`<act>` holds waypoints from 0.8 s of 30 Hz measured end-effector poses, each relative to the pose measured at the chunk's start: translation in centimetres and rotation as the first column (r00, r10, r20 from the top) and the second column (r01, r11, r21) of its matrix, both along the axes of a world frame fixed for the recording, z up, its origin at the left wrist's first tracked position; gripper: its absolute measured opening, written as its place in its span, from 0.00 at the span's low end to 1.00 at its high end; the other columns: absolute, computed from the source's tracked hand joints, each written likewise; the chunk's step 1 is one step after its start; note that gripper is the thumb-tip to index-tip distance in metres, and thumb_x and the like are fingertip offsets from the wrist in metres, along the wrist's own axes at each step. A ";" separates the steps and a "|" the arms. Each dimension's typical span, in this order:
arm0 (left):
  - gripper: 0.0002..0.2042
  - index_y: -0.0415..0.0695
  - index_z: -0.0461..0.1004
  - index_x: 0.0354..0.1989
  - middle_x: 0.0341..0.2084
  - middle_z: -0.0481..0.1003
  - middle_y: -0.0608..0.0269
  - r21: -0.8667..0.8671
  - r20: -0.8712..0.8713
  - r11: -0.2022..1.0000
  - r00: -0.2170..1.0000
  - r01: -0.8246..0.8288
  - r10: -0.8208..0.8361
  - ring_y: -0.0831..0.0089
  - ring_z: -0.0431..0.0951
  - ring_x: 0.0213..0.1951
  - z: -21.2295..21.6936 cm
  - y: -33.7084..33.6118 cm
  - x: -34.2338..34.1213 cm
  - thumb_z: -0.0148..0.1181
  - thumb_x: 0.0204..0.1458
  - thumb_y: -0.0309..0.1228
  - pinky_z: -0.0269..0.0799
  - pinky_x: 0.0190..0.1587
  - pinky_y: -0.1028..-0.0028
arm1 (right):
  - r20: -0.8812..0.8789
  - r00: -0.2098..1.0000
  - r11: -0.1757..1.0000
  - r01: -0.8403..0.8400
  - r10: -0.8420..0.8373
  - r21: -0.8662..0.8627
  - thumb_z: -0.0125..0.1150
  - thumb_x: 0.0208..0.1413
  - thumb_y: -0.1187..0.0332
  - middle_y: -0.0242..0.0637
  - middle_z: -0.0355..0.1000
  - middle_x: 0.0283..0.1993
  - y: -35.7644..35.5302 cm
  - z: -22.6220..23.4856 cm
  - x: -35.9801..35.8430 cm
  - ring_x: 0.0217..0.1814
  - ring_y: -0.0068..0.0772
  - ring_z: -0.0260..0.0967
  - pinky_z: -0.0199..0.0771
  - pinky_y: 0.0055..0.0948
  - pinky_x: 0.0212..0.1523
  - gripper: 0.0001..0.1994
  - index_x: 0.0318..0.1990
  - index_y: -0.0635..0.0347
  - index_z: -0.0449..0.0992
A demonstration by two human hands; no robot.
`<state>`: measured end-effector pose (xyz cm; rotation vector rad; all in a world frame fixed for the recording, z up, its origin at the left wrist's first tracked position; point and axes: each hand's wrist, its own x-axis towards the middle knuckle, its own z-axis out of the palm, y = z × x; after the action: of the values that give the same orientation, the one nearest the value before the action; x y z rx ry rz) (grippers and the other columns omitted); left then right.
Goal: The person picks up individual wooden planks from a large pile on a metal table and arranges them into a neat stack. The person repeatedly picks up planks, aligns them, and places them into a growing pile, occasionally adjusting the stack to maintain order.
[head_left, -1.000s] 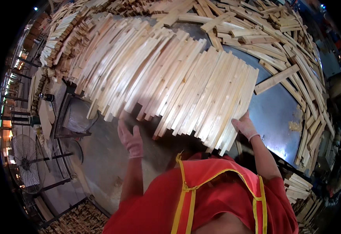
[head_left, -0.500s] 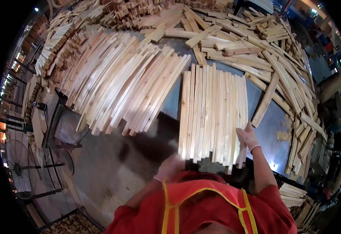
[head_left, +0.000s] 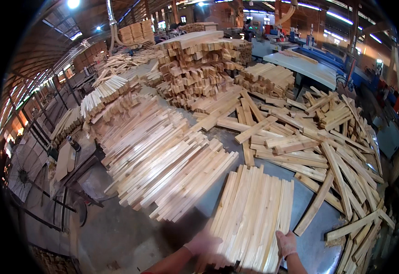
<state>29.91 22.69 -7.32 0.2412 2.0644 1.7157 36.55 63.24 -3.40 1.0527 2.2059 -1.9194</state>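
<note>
A row of pale wooden strips (head_left: pixel 249 205) lies side by side on the grey metal tabletop (head_left: pixel 307 201) in front of me. My left hand (head_left: pixel 204 242), in a thin pale glove, grips the row's near left edge; it looks a little blurred. At the right edge my right hand (head_left: pixel 285 243), gloved too, holds the outermost strip, thumb up and fingers against the side. The row sits between both hands, its near ends cut off by the picture's lower rim.
Left of the row lies a wider layer of wooden strips (head_left: pixel 163 160). Loose boards (head_left: pixel 300 141) are heaped crosswise on the right. Behind stand a tall stack of wood (head_left: pixel 199 68) and a pale machine table (head_left: pixel 300 68). A fan (head_left: pixel 23 169) stands far left.
The view has tilted up, so the hall behind now shows and my hands sit lower in the picture. My left hand has come up onto the row's left edge; the right stays at its right edge.
</note>
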 end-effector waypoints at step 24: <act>0.56 0.32 0.41 0.81 0.71 0.66 0.38 0.265 -0.545 0.958 0.804 -0.106 0.240 0.55 0.70 0.71 41.8 -6.2 -31.8 0.76 0.50 0.28 0.61 0.75 0.65 | -0.704 0.629 0.944 -0.230 0.328 0.235 0.63 0.60 0.70 0.45 0.80 0.55 -5.3 35.1 -42.2 0.52 0.35 0.80 0.82 0.31 0.54 0.25 0.64 0.74 0.73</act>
<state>-1.86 16.54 34.48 0.7444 2.3533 2.1979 -5.68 57.94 31.70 -0.1870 2.6530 -2.3270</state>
